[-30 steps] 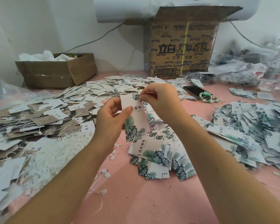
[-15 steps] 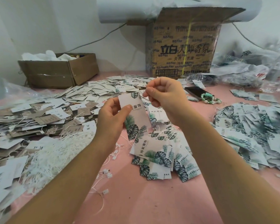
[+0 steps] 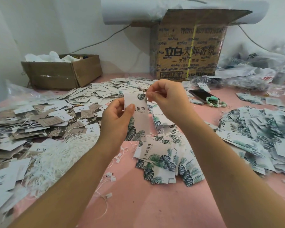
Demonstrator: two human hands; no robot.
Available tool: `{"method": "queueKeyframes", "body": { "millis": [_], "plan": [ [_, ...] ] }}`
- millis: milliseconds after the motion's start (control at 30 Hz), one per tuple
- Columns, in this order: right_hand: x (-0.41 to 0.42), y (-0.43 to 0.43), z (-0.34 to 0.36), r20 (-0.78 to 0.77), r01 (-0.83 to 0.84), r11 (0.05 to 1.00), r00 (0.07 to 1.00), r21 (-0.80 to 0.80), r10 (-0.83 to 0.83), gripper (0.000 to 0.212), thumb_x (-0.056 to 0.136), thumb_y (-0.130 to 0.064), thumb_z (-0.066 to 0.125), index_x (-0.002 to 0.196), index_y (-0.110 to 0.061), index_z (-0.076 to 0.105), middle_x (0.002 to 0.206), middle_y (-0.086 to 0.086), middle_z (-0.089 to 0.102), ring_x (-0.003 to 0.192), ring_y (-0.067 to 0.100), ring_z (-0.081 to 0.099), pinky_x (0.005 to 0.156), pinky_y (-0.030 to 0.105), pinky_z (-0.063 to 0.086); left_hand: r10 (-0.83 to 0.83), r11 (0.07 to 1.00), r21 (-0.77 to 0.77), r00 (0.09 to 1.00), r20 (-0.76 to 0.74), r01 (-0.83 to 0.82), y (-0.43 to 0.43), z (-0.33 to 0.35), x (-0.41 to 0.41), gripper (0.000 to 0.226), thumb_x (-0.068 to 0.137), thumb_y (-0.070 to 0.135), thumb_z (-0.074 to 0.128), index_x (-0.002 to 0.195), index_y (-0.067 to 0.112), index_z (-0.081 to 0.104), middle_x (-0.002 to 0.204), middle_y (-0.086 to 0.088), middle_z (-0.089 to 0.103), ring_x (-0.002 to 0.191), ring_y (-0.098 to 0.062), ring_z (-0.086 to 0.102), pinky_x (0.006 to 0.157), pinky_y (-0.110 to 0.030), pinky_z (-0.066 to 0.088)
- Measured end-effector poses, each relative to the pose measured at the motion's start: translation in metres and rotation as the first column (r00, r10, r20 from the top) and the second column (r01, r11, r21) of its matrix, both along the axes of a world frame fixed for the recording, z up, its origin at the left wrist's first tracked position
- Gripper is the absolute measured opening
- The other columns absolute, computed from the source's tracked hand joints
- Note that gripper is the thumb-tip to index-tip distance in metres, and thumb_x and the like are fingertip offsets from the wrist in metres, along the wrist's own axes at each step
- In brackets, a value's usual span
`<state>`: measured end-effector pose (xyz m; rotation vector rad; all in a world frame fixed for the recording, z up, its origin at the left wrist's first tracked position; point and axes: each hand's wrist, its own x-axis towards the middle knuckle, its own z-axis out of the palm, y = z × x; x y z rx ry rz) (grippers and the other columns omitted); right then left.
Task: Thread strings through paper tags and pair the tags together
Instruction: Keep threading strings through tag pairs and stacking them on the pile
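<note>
Both hands are holding one leaf-print tag (image 3: 138, 116) upright above the middle of the pink worktop (image 3: 146, 203). The left hand (image 3: 117, 119) is keeping a narrow grip on the tag's left edge, with the thumb lying across its face. The right hand (image 3: 168, 99) is pinching at the tag's top right corner; whether a string is lying between those fingertips cannot be told.

Directly beneath the hands a loose heap of leaf tags (image 3: 163, 160) is spreading, and a larger heap (image 3: 257, 139) is filling the right edge. White and brown tags (image 3: 39, 119) are covering the left side, with a tangle of white strings (image 3: 56, 155) lying in front of them. Along the back edge two cardboard boxes are standing: a low box (image 3: 62, 74) at the left and a tall printed box (image 3: 187, 51) near the middle. One phone (image 3: 199, 94) and one bead bracelet (image 3: 215, 102) are lying touching, just right of the right hand.
</note>
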<state>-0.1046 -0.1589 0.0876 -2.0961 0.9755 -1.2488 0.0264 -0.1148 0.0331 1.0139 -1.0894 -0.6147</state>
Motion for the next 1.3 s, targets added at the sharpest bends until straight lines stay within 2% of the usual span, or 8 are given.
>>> {"method": "queueKeyframes", "body": {
  "millis": [100,233,400,533,767,833,967,1300],
  "plan": [
    [0.003,0.001,-0.002,-0.07,0.052,0.993,0.996,-0.107,-0.06,0.012,0.086,-0.013,0.062,0.077,-0.016,0.056,0.069,-0.015,0.048,0.064,-0.004,0.045,0.061,0.013,0.033,-0.005,1.0,-0.022,1.0,0.026,0.005,0.002,0.001,-0.001,0.015,0.093,0.011,0.055,0.092,0.025,0.061,0.081,0.012,0.073,0.077,-0.006,0.068,0.066,-0.021,0.056],
    [0.004,0.001,-0.005,-0.063,0.082,0.979,0.993,-0.185,-0.096,0.009,0.086,-0.011,0.061,0.08,-0.015,0.057,0.08,-0.008,0.045,0.085,0.013,0.045,0.075,0.019,0.033,-0.011,0.999,-0.035,0.999,0.043,0.012,0.003,0.003,-0.002,0.014,0.094,0.012,0.055,0.094,0.025,0.06,0.078,0.009,0.073,0.071,-0.007,0.068,0.063,-0.024,0.056],
    [0.006,0.001,-0.002,-0.071,0.115,0.959,0.988,-0.259,-0.138,0.006,0.087,-0.008,0.06,0.082,-0.009,0.063,0.073,-0.015,0.033,0.079,0.014,0.036,0.066,0.021,0.024,-0.009,0.999,-0.034,0.999,0.05,0.011,0.005,0.006,-0.004,0.015,0.094,0.012,0.055,0.092,0.026,0.059,0.075,0.01,0.073,0.068,-0.006,0.067,0.062,-0.027,0.057],
    [0.009,0.003,-0.003,-0.146,0.104,0.926,0.975,-0.364,-0.166,0.01,0.088,-0.01,0.059,0.09,-0.003,0.065,0.078,-0.006,0.039,0.085,0.014,0.036,0.071,0.018,0.023,-0.005,1.0,-0.03,0.999,0.041,0.006,0.007,0.008,-0.006,0.014,0.094,0.013,0.055,0.094,0.025,0.061,0.075,0.006,0.073,0.074,-0.025,0.062,0.073,-0.053,0.054],
    [0.01,0.005,-0.004,-0.26,0.082,0.895,0.941,-0.439,-0.214,0.014,0.09,-0.016,0.056,0.092,-0.005,0.065,0.086,-0.001,0.043,0.087,0.012,0.035,0.071,0.018,0.023,0.012,1.0,-0.026,0.999,0.043,-0.011,0.009,0.009,-0.007,0.017,0.094,0.011,0.055,0.094,0.025,0.064,0.079,0.001,0.073,0.075,-0.025,0.062,0.075,-0.058,0.051],
    [0.011,0.006,-0.004,-0.262,0.084,0.89,0.94,-0.448,-0.22,0.014,0.09,-0.016,0.055,0.092,-0.005,0.064,0.086,-0.002,0.042,0.086,0.012,0.035,0.07,0.018,0.022,0.014,0.999,-0.031,0.999,0.043,-0.012,0.008,0.009,-0.006,0.017,0.094,0.011,0.055,0.101,0.022,0.064,0.085,-0.004,0.073,0.078,-0.024,0.064,0.076,-0.053,0.053],
    [0.013,0.008,-0.004,-0.261,0.117,0.882,0.93,-0.457,-0.258,0.015,0.091,-0.017,0.054,0.093,-0.005,0.064,0.086,-0.001,0.042,0.088,0.016,0.039,0.07,0.019,0.025,-0.004,0.999,-0.045,0.998,0.061,0.006,0.009,0.008,-0.006,0.02,0.094,0.01,0.054,0.093,0.027,0.064,0.083,0.007,0.074,0.079,-0.011,0.069,0.069,-0.028,0.056],
    [0.014,0.008,-0.005,-0.254,0.134,0.87,0.926,-0.475,-0.281,0.016,0.09,-0.017,0.055,0.091,-0.003,0.064,0.085,-0.001,0.042,0.09,0.021,0.043,0.071,0.023,0.029,0.002,0.997,-0.071,0.999,0.041,0.001,0.008,0.009,-0.007,0.021,0.092,0.008,0.057,0.091,0.028,0.065,0.08,0.009,0.073,0.077,-0.007,0.068,0.066,-0.02,0.053]
  ]
}}
